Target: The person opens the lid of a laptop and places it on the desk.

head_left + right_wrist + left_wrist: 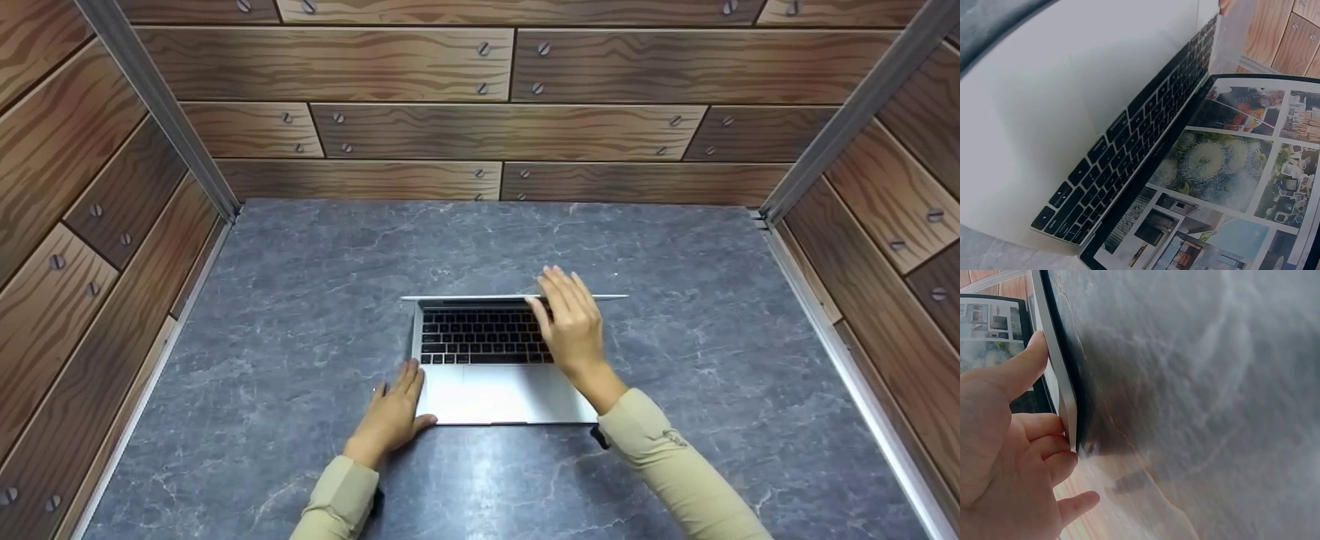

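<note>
A silver laptop (517, 394) lies on the table with its lid raised; from the head view the screen (487, 298) shows almost edge-on. My left hand (391, 412) rests at the laptop's front left corner. Its fingers lie along the left side and its thumb touches the front edge; the left wrist view shows this hand (1022, 433) against the laptop's rim (1064, 382). At the lid's top edge, right of centre, my right hand (574, 326) has straight fingers reaching past the edge. In the right wrist view, the lit screen (1213, 163) shows photos beside the black keyboard (1134, 135).
A grey marbled tabletop (300, 262) surrounds the laptop. Wood-patterned walls (420, 131) stand at the back and both sides, with metal posts (161, 105) at the corners.
</note>
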### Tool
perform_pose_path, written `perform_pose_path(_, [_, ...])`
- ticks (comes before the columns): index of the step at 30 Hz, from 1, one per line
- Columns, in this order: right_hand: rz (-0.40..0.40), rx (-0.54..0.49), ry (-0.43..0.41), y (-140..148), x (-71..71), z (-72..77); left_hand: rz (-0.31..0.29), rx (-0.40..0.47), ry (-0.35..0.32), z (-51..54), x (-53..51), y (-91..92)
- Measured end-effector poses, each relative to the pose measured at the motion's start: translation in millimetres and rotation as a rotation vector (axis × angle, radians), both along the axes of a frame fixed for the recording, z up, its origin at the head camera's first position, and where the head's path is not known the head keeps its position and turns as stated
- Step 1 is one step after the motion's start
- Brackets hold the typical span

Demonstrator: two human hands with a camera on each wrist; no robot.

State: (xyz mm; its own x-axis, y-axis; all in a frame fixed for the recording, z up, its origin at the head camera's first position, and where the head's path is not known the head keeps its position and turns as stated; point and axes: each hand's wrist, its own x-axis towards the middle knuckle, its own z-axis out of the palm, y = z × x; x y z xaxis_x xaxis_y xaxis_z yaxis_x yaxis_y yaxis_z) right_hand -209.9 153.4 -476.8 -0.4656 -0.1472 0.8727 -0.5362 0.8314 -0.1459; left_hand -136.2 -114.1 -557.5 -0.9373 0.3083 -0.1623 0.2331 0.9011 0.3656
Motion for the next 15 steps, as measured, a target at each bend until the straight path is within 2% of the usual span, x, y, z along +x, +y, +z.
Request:
perform_pose_path(5, [0.017,-0.035,0.062,-1.9,-0.7,-1.3,-0.004,0.018,-0.006,-1.2,-0.3,0.4])
perform_pose_path(10, [0.086,-0.064,0.161,-3.6,2.4,-5.3,-0.004,0.019,-0.007,-1.1,-0.2,-0.4])
perform_pose_path(15, [0.144,-0.046,0.235,-5.1,5.2,-7.2,-0.002,0.025,-0.009,-0.6,0.2,-1.1])
